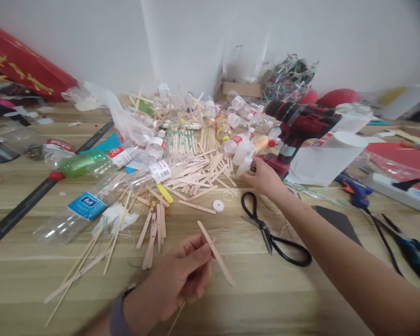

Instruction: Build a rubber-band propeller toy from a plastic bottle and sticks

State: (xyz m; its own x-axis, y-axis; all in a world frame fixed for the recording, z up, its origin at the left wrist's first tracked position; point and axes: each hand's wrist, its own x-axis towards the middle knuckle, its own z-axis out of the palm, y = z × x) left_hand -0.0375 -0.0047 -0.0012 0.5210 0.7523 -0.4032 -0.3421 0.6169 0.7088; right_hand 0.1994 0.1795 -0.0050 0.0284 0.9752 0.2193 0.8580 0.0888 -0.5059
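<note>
My left hand (pixel 187 270) pinches a flat wooden craft stick (pixel 220 261) between thumb and fingers, low in the middle of the view. A thin wooden skewer (pixel 177 319) pokes out below that palm. Stretched out to the far side of the table, my right hand (pixel 262 179) has its fingers on a small white translucent squeeze bottle (pixel 245 165); some fingertips are hidden behind it. Just beyond stands a red and black cordless drill (pixel 294 126). Black-handled scissors (pixel 266 228) lie open beneath my right forearm.
Loose craft sticks (pixel 199 175) lie heaped at the centre, with a white disc (pixel 218 206) in front. Clear plastic bottles (pixel 70 224) cover the left and back. On the right are a blue glue gun (pixel 355 189), pliers (pixel 411 252) and a power strip (pixel 395 191).
</note>
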